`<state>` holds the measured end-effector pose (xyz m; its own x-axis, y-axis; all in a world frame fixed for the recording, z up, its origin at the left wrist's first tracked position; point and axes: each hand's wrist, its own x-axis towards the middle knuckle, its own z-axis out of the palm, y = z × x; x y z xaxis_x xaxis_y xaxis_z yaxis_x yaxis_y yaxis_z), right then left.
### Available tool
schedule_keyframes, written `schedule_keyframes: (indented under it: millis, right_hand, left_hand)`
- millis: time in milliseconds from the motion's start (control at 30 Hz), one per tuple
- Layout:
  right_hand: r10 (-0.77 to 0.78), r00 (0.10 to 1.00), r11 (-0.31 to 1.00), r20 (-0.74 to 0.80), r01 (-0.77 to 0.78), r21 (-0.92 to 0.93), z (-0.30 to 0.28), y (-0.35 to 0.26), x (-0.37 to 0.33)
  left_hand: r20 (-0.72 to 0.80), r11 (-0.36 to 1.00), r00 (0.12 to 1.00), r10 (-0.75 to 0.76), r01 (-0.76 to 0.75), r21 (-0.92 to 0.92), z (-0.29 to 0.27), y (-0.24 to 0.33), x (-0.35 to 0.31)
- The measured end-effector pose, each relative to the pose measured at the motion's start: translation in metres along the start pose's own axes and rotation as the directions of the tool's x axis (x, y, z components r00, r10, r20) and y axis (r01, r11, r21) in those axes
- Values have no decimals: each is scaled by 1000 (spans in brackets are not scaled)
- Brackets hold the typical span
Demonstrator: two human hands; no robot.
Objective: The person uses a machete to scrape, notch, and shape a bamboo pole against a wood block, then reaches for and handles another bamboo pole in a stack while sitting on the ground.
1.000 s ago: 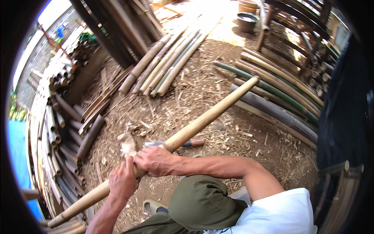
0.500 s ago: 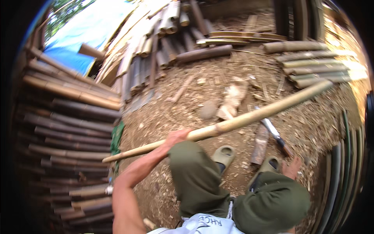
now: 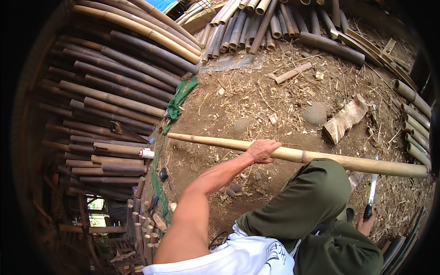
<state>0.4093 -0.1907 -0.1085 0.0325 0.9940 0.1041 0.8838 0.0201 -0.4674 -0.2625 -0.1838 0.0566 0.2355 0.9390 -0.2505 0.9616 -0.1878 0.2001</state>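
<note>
My left hand [image 3: 264,151] is closed around a long pale bamboo pole [image 3: 321,159], just left of my raised knee. The pole lies crosswise in front of me, its thin end [image 3: 176,136] to the left and its thick end toward the right. Low on the right, beside my bent leg, my right hand [image 3: 365,226] is partly hidden, its fingers around the dark handle [image 3: 368,211] of a large knife. The knife's shiny blade [image 3: 373,185] points away from me and passes under the pole. A piece of wood [image 3: 355,178] is partly covered by my knee and the pole.
Dark bamboo lengths [image 3: 123,78] are stacked along the left, with green netting [image 3: 181,98] at their ends. More cut bamboo [image 3: 247,27] lies at the back and at the right edge [image 3: 417,133]. A wood chunk [image 3: 346,118] and a stone [image 3: 315,113] sit on the chip-strewn ground.
The view has turned left. The pole's thick end has come down, so the pole lies more level. My right hand has gone from beside the knife's handle to gripping it.
</note>
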Motion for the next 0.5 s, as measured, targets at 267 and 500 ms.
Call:
schedule_keyframes:
  millis: [267,500]
  right_hand:
    - [558,775,829,-298,-509,231,-69,-36,-90]
    - [601,775,764,-195,-486,424,-120,-103,-27]
  left_hand:
    - [225,993,968,-110,115,-6,75,-91,-16]
    - [493,943,804,-331,298,147,146,-156,-73]
